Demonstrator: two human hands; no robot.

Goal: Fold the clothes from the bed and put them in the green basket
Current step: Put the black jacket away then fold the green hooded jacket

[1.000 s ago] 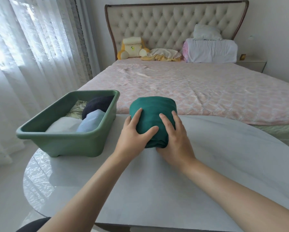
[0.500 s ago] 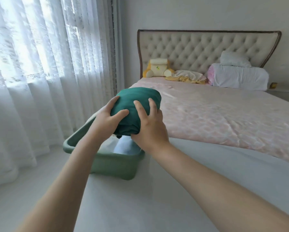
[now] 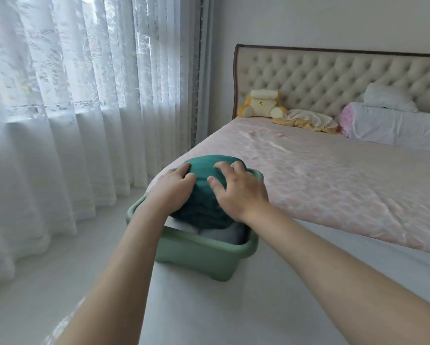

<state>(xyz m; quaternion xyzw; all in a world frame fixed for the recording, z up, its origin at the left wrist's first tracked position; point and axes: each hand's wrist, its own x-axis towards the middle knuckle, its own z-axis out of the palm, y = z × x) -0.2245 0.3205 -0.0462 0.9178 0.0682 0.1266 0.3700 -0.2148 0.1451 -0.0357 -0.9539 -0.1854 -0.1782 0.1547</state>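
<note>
Teal bundle (image 3: 204, 197) hiding most green basket (image 3: 196, 255) contents, headboard (image 3: 333, 78) cropped

The dark green bundle (image 3: 204, 195) is sitting on top of the pile inside the green basket (image 3: 201, 255). It is rolled up round and fat, and it is poking up over the rim. The left hand (image 3: 174, 188) and the right hand (image 3: 236, 192) are holding its two sides. Under it, light folded clothes (image 3: 221, 234) are lying in the basket. The basket is standing on the bench (image 3: 209, 307), just beside the pink bed (image 3: 333, 175).
</note>
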